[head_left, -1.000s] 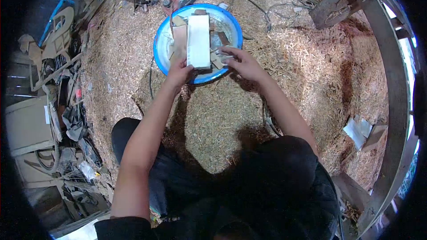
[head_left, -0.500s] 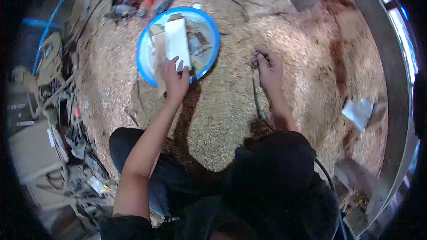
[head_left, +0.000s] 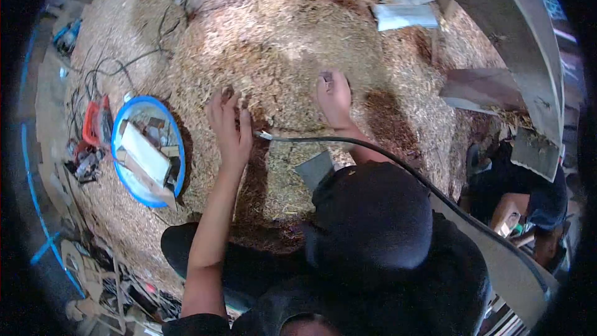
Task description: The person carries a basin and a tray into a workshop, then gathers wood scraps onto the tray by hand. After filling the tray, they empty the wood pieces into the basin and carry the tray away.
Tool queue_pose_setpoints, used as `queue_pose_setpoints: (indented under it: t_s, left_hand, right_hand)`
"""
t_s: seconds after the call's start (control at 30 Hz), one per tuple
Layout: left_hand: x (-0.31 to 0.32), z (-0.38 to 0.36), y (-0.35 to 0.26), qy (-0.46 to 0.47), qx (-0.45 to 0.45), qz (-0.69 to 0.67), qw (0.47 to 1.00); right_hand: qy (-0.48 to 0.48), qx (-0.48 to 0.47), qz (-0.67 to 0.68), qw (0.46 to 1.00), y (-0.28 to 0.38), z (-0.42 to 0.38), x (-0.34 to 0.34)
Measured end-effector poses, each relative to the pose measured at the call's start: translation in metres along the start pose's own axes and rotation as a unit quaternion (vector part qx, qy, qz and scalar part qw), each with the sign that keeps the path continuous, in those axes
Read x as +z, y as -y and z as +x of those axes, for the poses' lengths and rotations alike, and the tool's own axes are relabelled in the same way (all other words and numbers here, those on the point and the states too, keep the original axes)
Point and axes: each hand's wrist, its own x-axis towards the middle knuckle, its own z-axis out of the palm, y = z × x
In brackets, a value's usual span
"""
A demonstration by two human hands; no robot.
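My left hand (head_left: 230,126) hovers over the chip-covered ground with its fingers apart, holding nothing. Close beside its thumb is the pale, bare-looking end of a dark cable (head_left: 336,139). From there the cable runs right, past my right forearm, and curves to the lower right. Farther forward, my right hand (head_left: 336,94) is closed, fingers curled; what is inside them, if anything, is hidden. To the left stands a round blue-rimmed basin (head_left: 144,204) containing a long whitish board (head_left: 144,154) and smaller scraps.
A red power tool (head_left: 92,123) lies left of the basin, near tangled dark cords (head_left: 127,62). Pale sheets (head_left: 407,17) lie at the upper right. A large curved beam (head_left: 519,18) borders the right side, where another person (head_left: 516,202) sits or crouches. Wood scraps (head_left: 93,274) crowd the lower left.
My view has swung right, so the basin now appears farther left. My left hand has left the basin. The cable end now shows beside that hand, and another person has come into view.
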Motion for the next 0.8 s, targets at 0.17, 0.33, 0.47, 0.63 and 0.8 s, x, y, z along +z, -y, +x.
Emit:
queue_pose_setpoints:
  t_s: [0.17,0.33,0.47,0.63,0.8]
  left_hand:
    - [0.02,0.015,-0.014,-0.035,0.014,-0.004,0.999]
    - [-0.023,0.005,-0.003,-0.004,0.064,-0.017,0.998]
    - [-0.08,-0.019,0.041,0.002,0.053,0.052,0.997]
    - [-0.149,-0.058,0.102,-0.069,0.0,0.053,0.996]
    - [-0.18,-0.102,0.144,-0.17,-0.093,-0.005,0.981]
  right_hand:
    - [0.054,0.099,0.047,0.992,-0.024,-0.027,-0.022]
    - [0.219,0.053,0.097,0.969,0.028,-0.04,-0.041]
    - [0.381,0.038,0.142,0.913,0.074,-0.04,-0.059]
    - [0.421,-0.062,0.105,0.899,0.104,-0.057,-0.043]
    - [0.523,-0.096,-0.012,0.847,0.142,-0.076,-0.027]
